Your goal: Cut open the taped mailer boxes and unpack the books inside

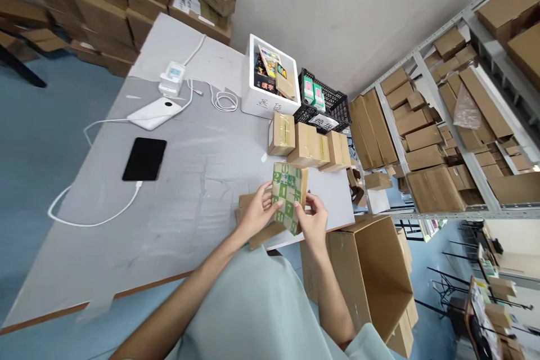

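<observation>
Both hands hold a small green-and-white patterned box (288,191) just above the near edge of the grey table (177,191). My left hand (258,211) grips its left side with fingers wrapped round it. My right hand (313,219) pinches its lower right corner. Under the hands a flat brown cardboard piece (260,232) lies on the table edge. Several taped brown cardboard boxes (310,145) stand in a row just beyond the green box.
A white foam box (270,98) and a black crate (331,104) with items stand at the table's far side. A black phone (144,158), chargers and white cables lie to the left. An open carton (371,275) stands right of me; shelves of boxes fill the right.
</observation>
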Motion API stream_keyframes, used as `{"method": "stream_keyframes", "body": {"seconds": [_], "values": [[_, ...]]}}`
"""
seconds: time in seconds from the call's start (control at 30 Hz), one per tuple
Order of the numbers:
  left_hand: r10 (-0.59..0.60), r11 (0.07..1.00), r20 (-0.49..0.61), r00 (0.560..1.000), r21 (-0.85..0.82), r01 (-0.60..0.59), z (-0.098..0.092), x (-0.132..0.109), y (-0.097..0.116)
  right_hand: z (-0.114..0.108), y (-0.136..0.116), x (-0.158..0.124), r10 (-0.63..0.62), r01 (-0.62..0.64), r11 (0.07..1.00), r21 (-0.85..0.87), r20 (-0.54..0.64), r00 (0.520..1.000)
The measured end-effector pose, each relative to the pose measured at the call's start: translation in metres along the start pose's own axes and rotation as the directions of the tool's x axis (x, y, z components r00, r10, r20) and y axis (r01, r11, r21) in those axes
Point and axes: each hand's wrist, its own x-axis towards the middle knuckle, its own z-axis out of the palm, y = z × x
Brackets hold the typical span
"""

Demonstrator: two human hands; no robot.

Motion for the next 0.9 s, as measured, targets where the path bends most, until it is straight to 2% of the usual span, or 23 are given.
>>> {"method": "stream_keyframes", "body": {"seconds": [0.07, 0.13, 0.27, 0.43, 0.6, 0.73, 0.9], "values": [[-0.011, 0.998, 0.007, 1.000, -0.054, 0.011, 0.004, -0.003, -0.003, 0.005, -0.009, -0.007, -0.075, 0.076, 0.994, -0.080, 0.014, 0.997], [-0.019, 0.995, 0.006, 1.000, -0.099, 0.020, 0.005, -0.007, -0.003, 0.007, -0.015, -0.011, -0.112, 0.120, 0.990, -0.077, 0.097, 0.989], [-0.023, 0.987, 0.023, 0.999, -0.158, 0.026, 0.000, -0.016, 0.003, 0.010, -0.018, -0.012, -0.106, 0.108, 0.994, 0.006, 0.263, 0.959], [-0.037, 0.966, 0.018, 0.999, -0.255, 0.041, -0.005, -0.019, 0.010, 0.017, -0.009, -0.010, -0.115, 0.120, 0.993, 0.005, 0.303, 0.946], [-0.042, 0.979, -0.050, 0.998, -0.200, 0.031, -0.005, -0.013, 0.016, 0.020, -0.008, -0.010, -0.102, 0.123, 0.992, -0.040, 0.351, 0.931], [-0.058, 0.988, -0.072, 0.996, -0.150, 0.047, -0.006, -0.013, 0.020, 0.021, -0.011, -0.010, -0.082, 0.072, 0.997, 0.040, 0.436, 0.896], [-0.066, 0.992, -0.061, 0.996, -0.108, 0.059, -0.013, -0.016, 0.021, 0.024, -0.009, -0.012, -0.041, -0.018, 0.991, 0.133, 0.428, 0.903]]}}
